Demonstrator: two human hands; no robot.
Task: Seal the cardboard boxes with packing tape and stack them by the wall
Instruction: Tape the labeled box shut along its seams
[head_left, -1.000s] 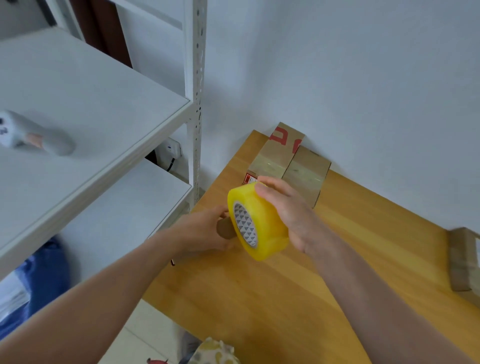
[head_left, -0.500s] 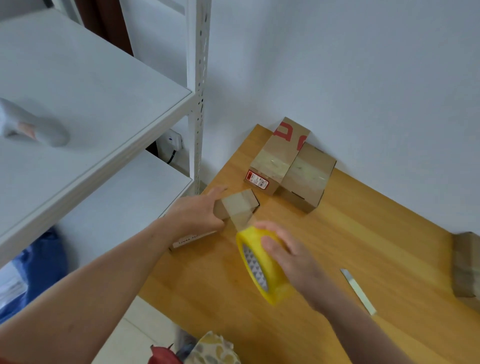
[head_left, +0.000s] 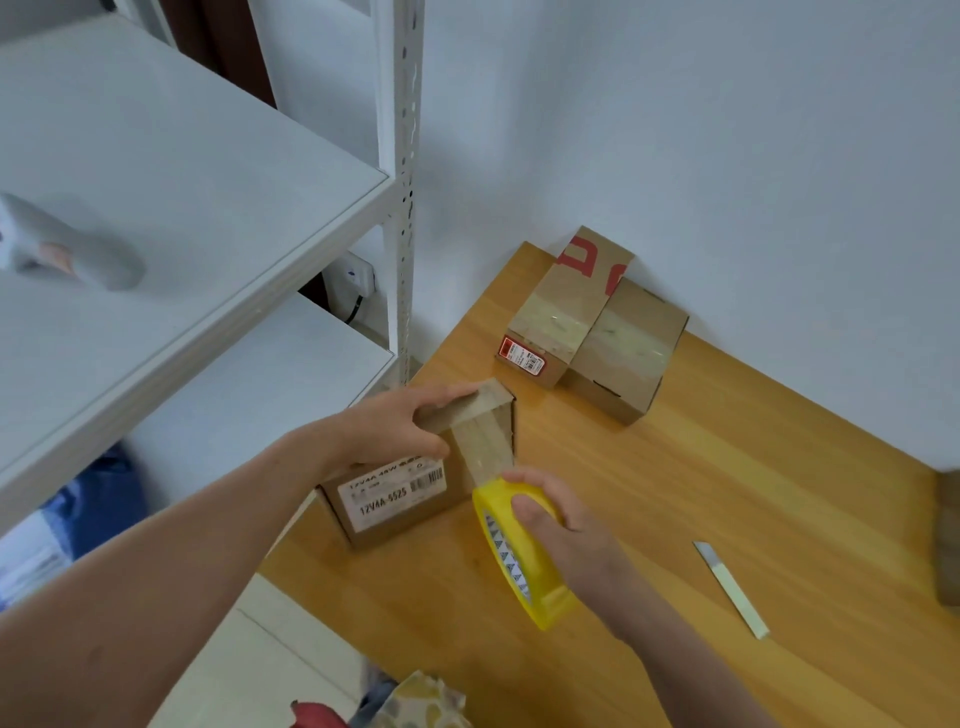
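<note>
A small cardboard box (head_left: 400, 501) with a white label stands at the left edge of the wooden table (head_left: 701, 499). My left hand (head_left: 395, 426) rests on its top, thumb against the near side. My right hand (head_left: 558, 525) grips a yellow roll of packing tape (head_left: 519, 556) just right of the box. A strip of clear tape (head_left: 485, 441) runs from the roll up over the box's top. Two taped boxes (head_left: 592, 322) lie side by side against the wall.
A metal blade (head_left: 731, 588) lies on the table to the right. Another cardboard box (head_left: 948, 540) is cut off at the right edge. A white shelf unit (head_left: 208, 218) stands left of the table, with a grey object (head_left: 67, 254) on its upper shelf.
My right hand has drawn the roll down and toward me, pulling tape out over the box. The left hand now sits on the box top. The labelled side has come into view.
</note>
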